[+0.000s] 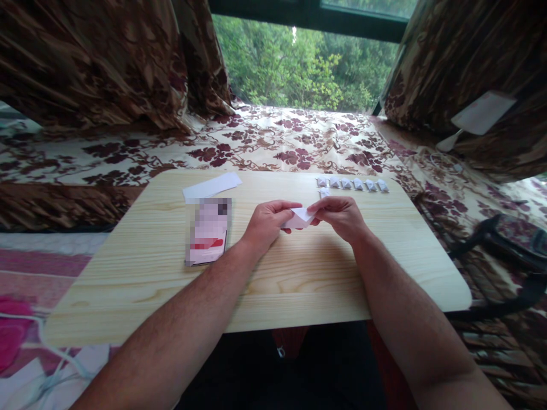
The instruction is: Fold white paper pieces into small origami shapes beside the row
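The left hand (265, 224) and right hand (342, 215) together pinch a folded white paper (298, 219) over the middle of the wooden table (299, 290). Toward the table's far edge, six small folded pieces (346, 184) line up, a seventh piece (324, 192) partly hidden by the right hand. A phone (208, 228) and paper strips (211, 187) occupy the table's left side, floral cloth (294, 139) spreading beyond.
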A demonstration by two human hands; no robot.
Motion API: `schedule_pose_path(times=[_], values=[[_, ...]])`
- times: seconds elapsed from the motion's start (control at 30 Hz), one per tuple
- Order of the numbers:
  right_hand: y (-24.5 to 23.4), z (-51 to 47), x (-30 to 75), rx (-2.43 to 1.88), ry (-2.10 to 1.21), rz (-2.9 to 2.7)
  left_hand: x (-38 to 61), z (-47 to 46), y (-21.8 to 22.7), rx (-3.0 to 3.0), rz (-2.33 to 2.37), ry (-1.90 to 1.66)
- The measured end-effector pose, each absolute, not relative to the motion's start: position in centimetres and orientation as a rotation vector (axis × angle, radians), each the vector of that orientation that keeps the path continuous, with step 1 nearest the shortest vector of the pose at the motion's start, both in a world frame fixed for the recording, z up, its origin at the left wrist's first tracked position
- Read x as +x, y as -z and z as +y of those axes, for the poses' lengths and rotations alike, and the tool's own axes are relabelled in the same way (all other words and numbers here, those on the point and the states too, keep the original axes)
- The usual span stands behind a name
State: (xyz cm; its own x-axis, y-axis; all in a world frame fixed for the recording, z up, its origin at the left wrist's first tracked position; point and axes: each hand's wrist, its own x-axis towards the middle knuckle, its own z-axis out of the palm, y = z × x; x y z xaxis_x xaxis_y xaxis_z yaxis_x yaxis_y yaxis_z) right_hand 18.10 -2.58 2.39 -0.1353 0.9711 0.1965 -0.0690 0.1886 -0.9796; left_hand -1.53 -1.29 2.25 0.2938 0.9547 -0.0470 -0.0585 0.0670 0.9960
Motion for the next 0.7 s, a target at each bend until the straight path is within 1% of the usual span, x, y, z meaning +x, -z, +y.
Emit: schedule_pose_path(times=[0.3, 0.5, 0.7], values=[[-2.59, -2.71, 18.28, -0.957, -1.187, -1.366, -1.57, -1.27, -2.07, 1.171, 0.894, -0.965], [-2.73, -2.79, 18.31, -0.945, -1.143, -1.415, -1.82, -1.45, -2.19, 1.252, 0.807, -0.905], [-2.19, -2.6, 17.76, -0.986, -1.072, -1.383, -1.56, -1.68, -2.33, 1.327, 0.85, -0.921]])
